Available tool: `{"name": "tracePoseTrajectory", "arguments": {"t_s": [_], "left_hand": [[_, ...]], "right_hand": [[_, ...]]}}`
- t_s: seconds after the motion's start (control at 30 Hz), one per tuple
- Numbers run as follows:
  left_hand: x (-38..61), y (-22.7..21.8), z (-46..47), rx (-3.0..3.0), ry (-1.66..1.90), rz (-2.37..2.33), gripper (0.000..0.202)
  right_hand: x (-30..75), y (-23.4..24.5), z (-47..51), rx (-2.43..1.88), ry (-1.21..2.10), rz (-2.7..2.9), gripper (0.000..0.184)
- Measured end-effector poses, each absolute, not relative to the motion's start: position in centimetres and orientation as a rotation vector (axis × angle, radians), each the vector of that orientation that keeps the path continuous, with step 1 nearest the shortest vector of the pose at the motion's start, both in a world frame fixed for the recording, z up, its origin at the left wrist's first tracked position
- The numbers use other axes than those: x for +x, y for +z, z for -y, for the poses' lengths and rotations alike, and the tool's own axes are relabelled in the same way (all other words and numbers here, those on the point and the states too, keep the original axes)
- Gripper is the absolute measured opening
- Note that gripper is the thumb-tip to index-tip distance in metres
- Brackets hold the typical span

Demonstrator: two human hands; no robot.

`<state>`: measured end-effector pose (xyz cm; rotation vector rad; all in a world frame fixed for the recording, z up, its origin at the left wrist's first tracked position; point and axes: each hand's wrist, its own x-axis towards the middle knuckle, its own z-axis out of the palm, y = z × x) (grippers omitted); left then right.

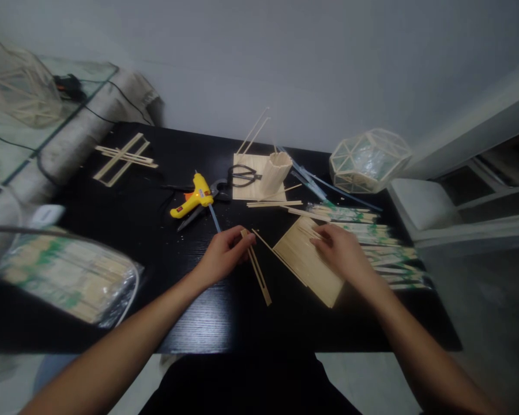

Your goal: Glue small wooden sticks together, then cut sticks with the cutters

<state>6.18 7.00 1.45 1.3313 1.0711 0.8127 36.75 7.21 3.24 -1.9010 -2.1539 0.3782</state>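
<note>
My left hand [225, 253] is closed, thumb against fingers, on a pair of wooden sticks [258, 276] that slants down toward me with a narrow gap along its length. My right hand [343, 253] is closed over the far part of a flat panel of wooden sticks [311, 262], its fingertips pinching at thin sticks [306, 227] there. Along the panel's left edge lies a loose stick [281, 259]. Behind the hands, a yellow glue gun [201, 193] with a blue glue stick in its back rests on black-handled cutters [218, 189].
On the black table [190, 323] stands a square wooden base [246, 193] with a stick-built cylinder [277, 173] and scissors [244, 176]. Wrapped stick packets [372, 233], a geometric frame [369, 158], crossed sticks [123, 158] and a plastic-bagged bundle [69, 276] surround the work area.
</note>
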Motion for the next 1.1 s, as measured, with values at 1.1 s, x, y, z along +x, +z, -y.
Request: {"name": "tracePoseTrajectory", "arguments": {"t_s": [1.1], "left_hand": [[6.6, 2.0, -7.2, 1.086, 0.826, -0.952, 0.049]], "right_hand": [[29.1, 5.4, -6.8, -1.344, 1.783, 1.473, 0.031]]}}
